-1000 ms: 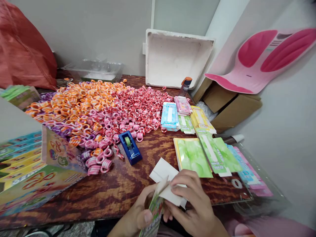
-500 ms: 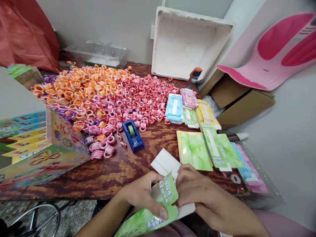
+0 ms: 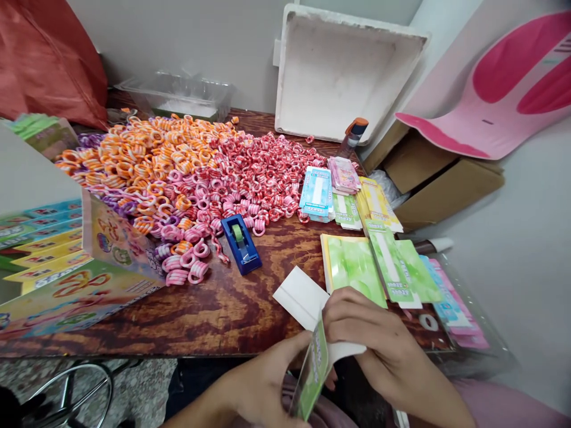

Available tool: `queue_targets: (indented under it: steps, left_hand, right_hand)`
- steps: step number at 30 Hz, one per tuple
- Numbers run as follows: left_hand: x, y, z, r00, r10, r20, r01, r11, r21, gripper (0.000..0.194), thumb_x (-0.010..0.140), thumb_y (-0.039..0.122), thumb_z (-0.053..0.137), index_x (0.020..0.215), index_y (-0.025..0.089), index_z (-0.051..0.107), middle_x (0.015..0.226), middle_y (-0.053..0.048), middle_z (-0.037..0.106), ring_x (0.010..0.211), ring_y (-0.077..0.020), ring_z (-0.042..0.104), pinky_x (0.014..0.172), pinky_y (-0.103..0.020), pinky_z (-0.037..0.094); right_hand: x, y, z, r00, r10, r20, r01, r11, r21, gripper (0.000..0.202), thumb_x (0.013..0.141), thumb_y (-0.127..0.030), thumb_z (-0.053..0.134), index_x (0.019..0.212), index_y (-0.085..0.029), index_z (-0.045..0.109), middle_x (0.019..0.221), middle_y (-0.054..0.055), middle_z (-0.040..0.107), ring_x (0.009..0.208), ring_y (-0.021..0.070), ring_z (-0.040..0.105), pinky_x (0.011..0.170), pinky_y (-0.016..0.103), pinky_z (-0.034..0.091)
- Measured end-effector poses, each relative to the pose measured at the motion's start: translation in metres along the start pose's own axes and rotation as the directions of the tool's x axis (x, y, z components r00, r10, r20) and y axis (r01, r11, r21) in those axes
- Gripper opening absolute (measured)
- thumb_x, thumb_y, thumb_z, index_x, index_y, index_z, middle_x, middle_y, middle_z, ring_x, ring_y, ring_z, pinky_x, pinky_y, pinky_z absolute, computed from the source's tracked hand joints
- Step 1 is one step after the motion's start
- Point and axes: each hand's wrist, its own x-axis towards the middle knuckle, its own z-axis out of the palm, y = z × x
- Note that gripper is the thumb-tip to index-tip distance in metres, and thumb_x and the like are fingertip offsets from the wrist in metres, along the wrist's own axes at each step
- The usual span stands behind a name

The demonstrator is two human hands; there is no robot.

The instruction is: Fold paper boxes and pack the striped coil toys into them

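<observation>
A green printed carton (image 3: 314,368) is up on edge between my hands at the table's front edge, a clear window panel on its near side and a white inner flap sticking out to the right. My left hand (image 3: 263,380) grips its left side, thumb and fingers around it. My right hand (image 3: 370,333) is closed at its upper right, fingers bent over the white flap; its fingertips are partly hidden. Just beyond lies a white folded card (image 3: 301,297), flat on the wooden table (image 3: 250,309).
A big heap of striped coiled rings (image 3: 187,172) covers the table's back. A blue tape dispenser (image 3: 241,245) stands before it. At left is a display box (image 3: 120,238) with cartons. Flat green cartons (image 3: 354,267) and blue cartons (image 3: 317,193) lie right; a foam box (image 3: 348,77) leans behind.
The green carton has turned from lying flat and tilted to standing nearly edge-on. My left hand has rolled with it, and my right hand has shifted slightly right.
</observation>
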Motion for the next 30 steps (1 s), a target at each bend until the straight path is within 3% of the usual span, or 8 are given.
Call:
queue_targets:
  steps: [2,4,8,10,15,20,26,30]
  left_hand:
    - [-0.007,0.005,0.007,0.987,0.044,-0.153,-0.028,0.994,0.108,0.094,0.071,0.055,0.089,0.148,0.018,0.049,0.130,-0.015,0.061,0.121,-0.0318,0.058,0.108,-0.047,0.046]
    - [-0.013,0.008,0.013,0.978,0.023,-0.208,0.009,0.988,0.154,0.084,0.083,0.055,0.080,0.151,0.019,0.045,0.136,-0.017,0.058,0.127,-0.0325,0.055,0.110,-0.048,0.045]
    - [-0.013,0.007,0.024,0.955,-0.103,-0.278,0.142,0.982,0.123,0.067,0.071,0.054,0.090,0.119,0.015,0.065,0.109,-0.009,0.063,0.102,-0.0263,0.060,0.091,-0.039,0.053]
    - [-0.009,0.012,0.026,0.938,-0.077,-0.338,0.126,0.984,0.124,0.072,0.070,0.053,0.091,0.124,0.015,0.064,0.107,-0.007,0.063,0.099,-0.0247,0.060,0.093,-0.039,0.052]
    - [-0.002,0.039,0.023,0.968,0.080,-0.238,-0.021,0.970,0.244,0.091,0.072,0.052,0.087,0.148,0.018,0.049,0.131,-0.011,0.063,0.127,-0.0346,0.056,0.115,-0.049,0.042]
    - [-0.005,0.045,0.020,0.973,0.108,-0.206,-0.020,0.922,0.386,0.087,0.075,0.051,0.085,0.146,0.017,0.049,0.132,-0.013,0.064,0.124,-0.0341,0.060,0.110,-0.047,0.048]
    - [-0.022,0.041,0.031,0.918,0.069,-0.391,0.241,0.686,0.687,0.075,0.069,0.043,0.090,0.131,0.021,0.052,0.124,-0.010,0.068,0.111,-0.0312,0.067,0.095,-0.044,0.056]
    - [-0.029,0.034,0.036,0.897,0.307,-0.318,0.171,0.423,0.890,0.076,0.067,0.049,0.090,0.126,0.020,0.051,0.111,-0.009,0.070,0.099,-0.0290,0.071,0.088,-0.041,0.058]
  right_hand:
    - [-0.002,0.003,-0.001,0.999,0.009,-0.050,-0.013,0.997,-0.073,0.030,0.101,-0.001,0.039,0.100,-0.022,0.060,0.093,0.006,0.063,0.093,0.0222,0.055,0.079,0.039,0.047]
    - [-0.003,0.004,0.000,0.997,0.008,-0.082,-0.019,0.990,-0.140,0.029,0.101,-0.002,0.039,0.100,-0.022,0.059,0.092,0.006,0.063,0.090,0.0216,0.054,0.076,0.038,0.046]
    - [-0.006,0.003,0.001,0.997,0.003,-0.079,-0.016,0.987,-0.162,0.027,0.101,-0.001,0.042,0.101,-0.022,0.059,0.093,0.006,0.065,0.090,0.0212,0.055,0.079,0.040,0.046]
    - [-0.008,0.002,0.001,0.998,0.021,-0.067,-0.024,0.999,-0.048,0.029,0.099,0.001,0.042,0.100,-0.022,0.060,0.092,0.005,0.065,0.090,0.0207,0.057,0.081,0.040,0.048]
    - [-0.011,0.000,-0.001,0.999,0.020,-0.028,-0.017,0.992,0.122,0.031,0.093,0.003,0.047,0.101,-0.022,0.064,0.089,0.004,0.067,0.087,0.0198,0.058,0.079,0.040,0.048]
    - [-0.012,-0.002,0.003,0.995,-0.055,-0.079,0.061,0.995,0.080,0.032,0.096,-0.001,0.047,0.110,-0.021,0.066,0.092,0.006,0.067,0.086,0.0207,0.056,0.078,0.041,0.047]
    - [-0.021,-0.011,0.004,0.992,-0.095,-0.085,0.094,0.995,-0.017,0.022,0.108,-0.023,0.049,0.104,-0.022,0.071,0.097,0.009,0.072,0.097,0.0250,0.062,0.089,0.043,0.051]
    - [-0.038,-0.015,0.002,0.988,-0.127,-0.092,0.114,0.983,-0.141,0.019,0.103,-0.040,0.061,0.102,-0.025,0.073,0.103,0.008,0.075,0.100,0.0253,0.068,0.108,0.044,0.046]
